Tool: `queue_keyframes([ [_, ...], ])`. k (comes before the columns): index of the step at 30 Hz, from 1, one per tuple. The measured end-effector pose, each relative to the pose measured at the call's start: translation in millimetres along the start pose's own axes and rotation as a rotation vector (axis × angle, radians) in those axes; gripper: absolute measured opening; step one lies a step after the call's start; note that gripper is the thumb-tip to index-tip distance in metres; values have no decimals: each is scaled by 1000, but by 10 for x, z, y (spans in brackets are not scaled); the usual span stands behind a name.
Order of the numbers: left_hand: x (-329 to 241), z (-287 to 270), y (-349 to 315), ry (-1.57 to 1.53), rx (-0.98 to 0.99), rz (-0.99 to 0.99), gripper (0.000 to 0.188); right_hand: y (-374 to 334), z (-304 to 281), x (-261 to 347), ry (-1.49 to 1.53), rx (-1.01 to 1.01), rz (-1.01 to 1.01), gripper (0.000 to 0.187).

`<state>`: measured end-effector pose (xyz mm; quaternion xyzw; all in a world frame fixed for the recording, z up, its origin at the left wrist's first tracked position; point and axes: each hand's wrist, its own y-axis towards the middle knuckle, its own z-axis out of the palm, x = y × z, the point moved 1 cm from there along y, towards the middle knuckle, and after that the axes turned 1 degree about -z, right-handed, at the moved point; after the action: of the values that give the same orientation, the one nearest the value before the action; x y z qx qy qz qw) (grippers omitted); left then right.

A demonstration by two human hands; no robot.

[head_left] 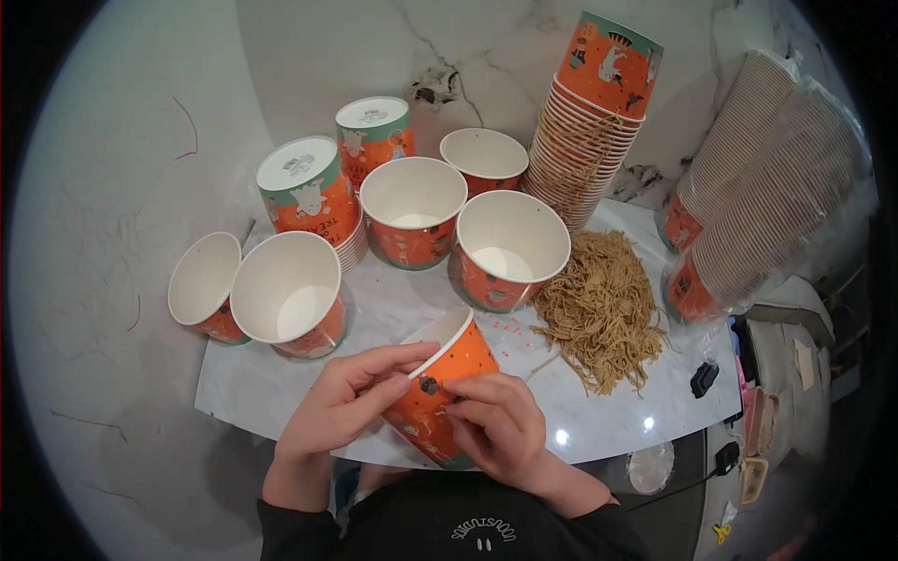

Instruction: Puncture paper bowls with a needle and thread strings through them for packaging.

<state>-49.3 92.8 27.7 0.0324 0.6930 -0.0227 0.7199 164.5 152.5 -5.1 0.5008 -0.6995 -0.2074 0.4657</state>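
Orange card cup (468,353) tilts at six o'clock, over the table's (245,388) near edge; best steadied by a light pinch, since squeezing could buckle its wall. Left hand (341,402) grips its rim at the cup's ten o'clock; right hand (505,428), at three, curls against the wall, pinching what, I cannot tell. String (603,309) heaps beyond at two.

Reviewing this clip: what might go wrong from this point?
The held cup is over the table's front edge, so it might drop if the left hand loosens on its rim; the right hand has fingers at its side.

The tall cup stack appears to lean and could topple if bumped.

The brown strands lie in a loose heap and may tangle.
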Motion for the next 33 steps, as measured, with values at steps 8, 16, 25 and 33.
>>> queue_keyframes([
  [8, 106, -54, -32, -328, 240, -15, 63, -64, 9, -51, -106, -2, -164, 37],
  [16, 88, 17, -60, -127, 140, -62, 49, -64, -73, -105, -203, 118, -253, 31],
  [25, 118, 110, -54, -320, 90, -98, 50, -15, -98, -183, -220, 91, -236, 29],
  [33, 383, 172, 13, -512, 46, -96, 44, 37, -114, -122, -198, 91, -161, 32],
])
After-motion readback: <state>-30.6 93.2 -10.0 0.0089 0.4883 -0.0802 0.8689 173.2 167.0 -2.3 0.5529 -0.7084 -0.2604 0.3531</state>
